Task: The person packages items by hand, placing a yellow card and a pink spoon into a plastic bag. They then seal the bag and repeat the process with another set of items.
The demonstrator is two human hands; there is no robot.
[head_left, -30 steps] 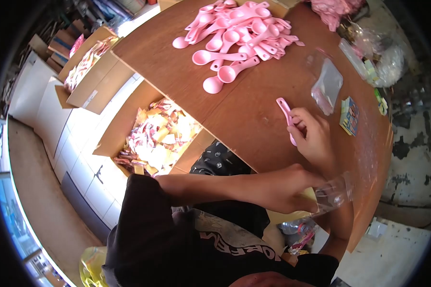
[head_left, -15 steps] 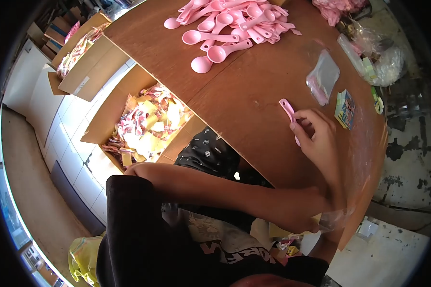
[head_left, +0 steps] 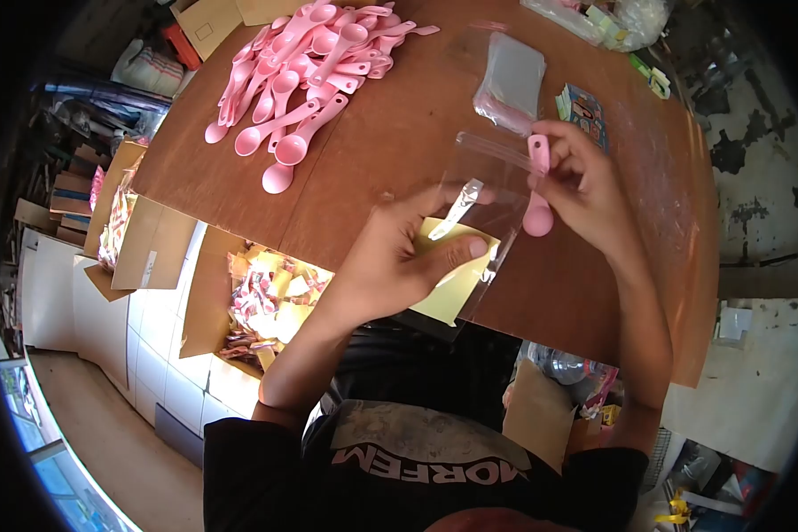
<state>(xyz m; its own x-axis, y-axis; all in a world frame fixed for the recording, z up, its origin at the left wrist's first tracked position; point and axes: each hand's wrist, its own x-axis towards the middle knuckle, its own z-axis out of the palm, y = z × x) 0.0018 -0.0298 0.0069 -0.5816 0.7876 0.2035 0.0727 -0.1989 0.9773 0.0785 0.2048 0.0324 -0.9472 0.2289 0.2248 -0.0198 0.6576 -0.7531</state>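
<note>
My left hand [head_left: 386,253] grips a clear plastic bag [head_left: 505,199] over the front of the table, thumb across it. A yellow card [head_left: 439,297] shows through the bag under that thumb. Just right of it, my right hand [head_left: 585,182] pinches a pink measuring spoon [head_left: 537,217] by its handle, bowl hanging downward. The spoon overlaps the bag's right edge in this view. A heap of similar pink spoons [head_left: 297,75] lies at the far left of the tabletop.
Beyond my right hand lie a stack of clear bags [head_left: 512,75] and a stack of printed cards [head_left: 585,115] on the brown table [head_left: 390,160]. Left of the table stands an open cardboard box [head_left: 206,293] full of packed pieces, with another box [head_left: 155,244] behind it.
My left hand has come up from low at the right with the bag and yellow card. My right hand has lifted the spoon and turned its bowl into view. The camera view has shifted.
</note>
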